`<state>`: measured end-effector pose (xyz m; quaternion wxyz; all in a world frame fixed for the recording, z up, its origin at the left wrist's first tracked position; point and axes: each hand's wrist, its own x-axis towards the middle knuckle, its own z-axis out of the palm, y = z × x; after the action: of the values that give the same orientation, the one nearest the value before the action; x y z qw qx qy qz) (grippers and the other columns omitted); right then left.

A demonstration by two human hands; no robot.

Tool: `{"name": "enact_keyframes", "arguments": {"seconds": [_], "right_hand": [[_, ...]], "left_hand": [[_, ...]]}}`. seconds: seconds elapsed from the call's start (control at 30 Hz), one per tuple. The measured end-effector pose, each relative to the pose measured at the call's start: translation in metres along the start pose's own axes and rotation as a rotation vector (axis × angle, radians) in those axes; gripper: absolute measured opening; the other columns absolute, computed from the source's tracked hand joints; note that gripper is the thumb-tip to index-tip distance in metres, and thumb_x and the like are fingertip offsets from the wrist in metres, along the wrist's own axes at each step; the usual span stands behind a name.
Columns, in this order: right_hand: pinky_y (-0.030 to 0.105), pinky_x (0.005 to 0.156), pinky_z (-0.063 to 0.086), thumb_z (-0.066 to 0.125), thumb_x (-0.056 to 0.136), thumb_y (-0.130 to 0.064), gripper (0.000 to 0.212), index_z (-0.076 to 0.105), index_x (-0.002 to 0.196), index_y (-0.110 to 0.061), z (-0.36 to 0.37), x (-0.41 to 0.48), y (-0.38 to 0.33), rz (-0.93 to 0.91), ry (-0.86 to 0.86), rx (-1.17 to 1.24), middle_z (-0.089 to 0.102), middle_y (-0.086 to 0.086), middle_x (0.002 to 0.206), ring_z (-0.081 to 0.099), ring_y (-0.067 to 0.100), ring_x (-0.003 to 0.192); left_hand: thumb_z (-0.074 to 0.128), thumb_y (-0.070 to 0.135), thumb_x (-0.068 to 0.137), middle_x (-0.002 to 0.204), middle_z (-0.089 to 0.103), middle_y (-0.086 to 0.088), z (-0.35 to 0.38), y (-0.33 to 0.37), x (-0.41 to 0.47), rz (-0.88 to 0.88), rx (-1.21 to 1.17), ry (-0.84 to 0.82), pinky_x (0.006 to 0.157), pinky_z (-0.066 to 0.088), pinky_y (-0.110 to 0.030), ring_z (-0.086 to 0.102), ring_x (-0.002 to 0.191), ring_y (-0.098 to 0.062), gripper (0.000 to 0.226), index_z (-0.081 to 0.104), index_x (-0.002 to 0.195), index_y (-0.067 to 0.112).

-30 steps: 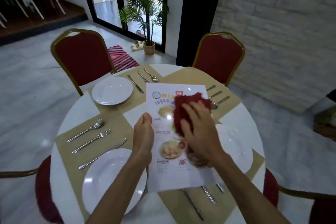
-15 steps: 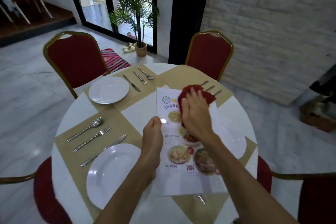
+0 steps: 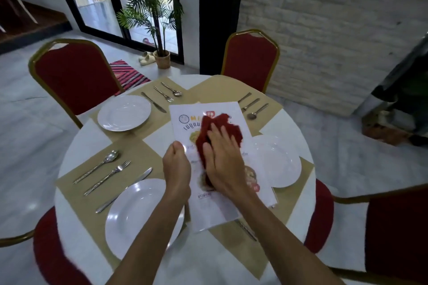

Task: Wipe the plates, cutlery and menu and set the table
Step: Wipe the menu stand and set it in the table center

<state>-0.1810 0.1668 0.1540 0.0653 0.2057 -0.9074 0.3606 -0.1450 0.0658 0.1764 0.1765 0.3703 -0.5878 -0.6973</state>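
1. A person looks down on a round white tabletop (image 3: 92,136) set with tan placemats (image 3: 143,152), white plates (image 3: 124,112) and cutlery (image 3: 108,173).
2. A printed menu (image 3: 215,210) sits over the middle of the tabletop, angled, with its right edge overlapping one plate (whether it is lifted clear cannot be told).
3. The left hand (image 3: 177,169) pinches the menu's left edge, thumb on top and fingers curled beneath.
4. The right hand (image 3: 222,164) is spread flat with straight fingers, pressing a red cloth (image 3: 222,127) onto the menu's face.
5. Half a second ago that hand and cloth were up by the menu's heading. The palm has since drawn back over the lower food pictures, with the cloth trailing up toward the heading.
6. This reads as a back-and-forth wiping stroke, so the menu is probably mid-wipe and not yet laid in place.
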Motion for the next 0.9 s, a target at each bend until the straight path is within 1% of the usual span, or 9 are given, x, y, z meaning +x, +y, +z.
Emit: {"name": "enact_keyframes", "arguments": {"seconds": [0.07,0.13,0.2,0.27,0.37,0.47,0.57,0.77,0.9], "right_hand": [[0.042,0.127,0.017,0.038,0.107,-0.035,0.049,0.042,0.154,-0.023,0.010,-0.035,-0.012,-0.246,-0.090,-0.037,0.033,-0.006,0.165,0.018,0.013,0.156],[0.041,0.126,0.018,0.043,0.106,-0.035,0.046,0.048,0.151,-0.023,0.009,-0.063,0.002,-0.380,-0.092,-0.049,0.035,-0.006,0.164,0.021,0.014,0.155],[0.043,0.124,0.024,0.042,0.106,-0.039,0.045,0.054,0.146,-0.022,-0.001,-0.065,0.032,-0.293,0.018,-0.023,0.037,-0.003,0.163,0.026,0.017,0.154],[0.042,0.122,0.029,0.042,0.106,-0.041,0.049,0.048,0.149,-0.019,-0.015,-0.051,0.050,-0.024,0.068,0.071,0.033,-0.002,0.165,0.027,0.014,0.153],[0.035,0.109,0.042,0.045,0.107,-0.040,0.054,0.032,0.155,-0.019,-0.037,-0.005,0.046,0.239,-0.135,0.242,0.048,0.004,0.152,0.049,0.021,0.136],[0.028,0.089,0.044,0.048,0.106,-0.039,0.048,0.041,0.147,-0.016,-0.056,0.053,0.032,0.244,-0.140,0.274,0.062,0.006,0.131,0.060,0.025,0.116],[0.032,0.094,0.050,0.056,0.103,-0.037,0.041,0.050,0.138,-0.015,-0.066,0.099,0.025,0.207,-0.151,0.370,0.063,-0.002,0.120,0.061,0.015,0.109],[0.046,0.097,0.053,0.063,0.098,-0.026,0.028,0.059,0.124,-0.016,-0.061,0.179,0.041,0.037,-0.184,0.358,0.068,-0.003,0.114,0.066,0.015,0.107],[0.044,0.097,0.054,0.064,0.097,-0.019,0.026,0.061,0.123,-0.013,-0.042,0.238,0.042,0.014,-0.164,0.369,0.068,-0.001,0.115,0.065,0.017,0.107]], "left_hand": [[0.040,0.026,0.097,0.078,0.067,-0.001,-0.004,0.000,0.012,0.036,0.012,-0.001,0.077,0.053,-0.040,0.061,0.080,-0.024,0.033,0.060,0.073,0.016],[0.040,0.023,0.100,0.082,0.068,0.000,-0.015,0.007,0.023,0.071,0.000,-0.009,0.073,0.054,-0.032,0.062,0.080,-0.019,0.031,0.061,0.081,0.012],[0.040,0.025,0.104,0.077,0.070,0.008,-0.026,0.017,0.028,0.093,-0.054,-0.018,0.066,0.056,-0.026,0.066,0.075,-0.011,0.033,0.063,0.080,0.022],[0.039,0.029,0.104,0.084,0.073,0.009,-0.034,0.020,0.032,0.094,-0.088,-0.011,0.076,0.059,-0.038,0.071,0.083,-0.016,0.037,0.064,0.077,0.033],[0.038,0.031,0.104,0.089,0.072,0.004,-0.033,0.021,0.031,0.112,-0.069,0.023,0.080,0.057,-0.043,0.070,0.087,-0.021,0.035,0.062,0.080,0.030],[0.040,0.042,0.097,0.091,0.068,0.002,-0.031,0.012,0.029,0.158,-0.033,0.019,0.081,0.055,-0.046,0.064,0.090,-0.023,0.026,0.056,0.078,0.032],[0.042,0.045,0.099,0.102,0.071,0.000,-0.039,0.014,0.042,0.183,0.041,-0.083,0.088,0.055,-0.055,0.067,0.097,-0.024,0.027,0.060,0.093,0.026],[0.047,0.026,0.106,0.087,0.078,0.009,-0.045,0.055,0.108,0.259,0.333,-0.209,0.064,0.059,-0.026,0.074,0.080,-0.011,0.026,0.071,0.097,0.019],[0.047,0.026,0.106,0.106,0.076,-0.002,-0.033,0.066,0.149,0.281,0.365,-0.211,0.084,0.060,-0.039,0.074,0.096,-0.020,0.029,0.069,0.111,0.007]]}}
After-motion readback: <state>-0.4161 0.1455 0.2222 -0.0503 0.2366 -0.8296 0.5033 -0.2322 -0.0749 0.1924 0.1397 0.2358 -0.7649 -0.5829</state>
